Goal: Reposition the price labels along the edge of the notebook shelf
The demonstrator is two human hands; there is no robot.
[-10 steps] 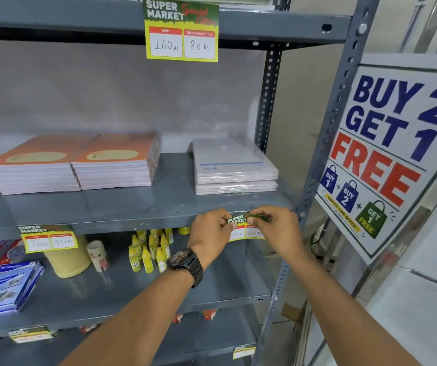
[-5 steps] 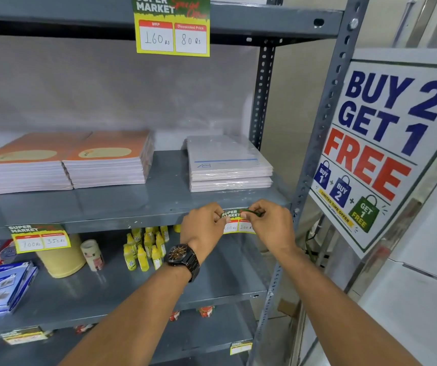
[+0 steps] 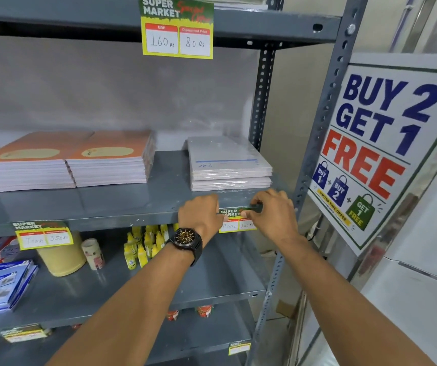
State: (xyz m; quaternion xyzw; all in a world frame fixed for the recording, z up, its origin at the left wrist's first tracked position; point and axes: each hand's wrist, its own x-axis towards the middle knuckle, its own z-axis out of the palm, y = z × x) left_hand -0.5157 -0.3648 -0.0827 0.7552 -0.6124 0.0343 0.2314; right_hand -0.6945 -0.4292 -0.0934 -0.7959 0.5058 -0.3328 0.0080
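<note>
A grey metal notebook shelf [image 3: 111,207] carries two orange notebook stacks [image 3: 66,165] on the left and a wrapped white stack [image 3: 228,165] on the right. Below the white stack, a yellow-green price label [image 3: 234,220] sits on the shelf's front edge. My left hand [image 3: 201,215], with a black watch on the wrist, pinches the label's left side. The label's top right is under the thumb and fingers of my right hand [image 3: 272,215]. A second price label [image 3: 44,233] hangs on the same edge at the left.
A larger price label [image 3: 177,30] hangs from the shelf above. Below are small yellow bottles [image 3: 143,241], a yellow tub [image 3: 62,258], tape roll and blue packets [image 3: 3,283]. A "Buy 2 Get 1 Free" poster [image 3: 381,143] stands right of the slotted upright [image 3: 320,143].
Both hands stay on the right label at the shelf edge, shifting only slightly. The view has drifted a little.
</note>
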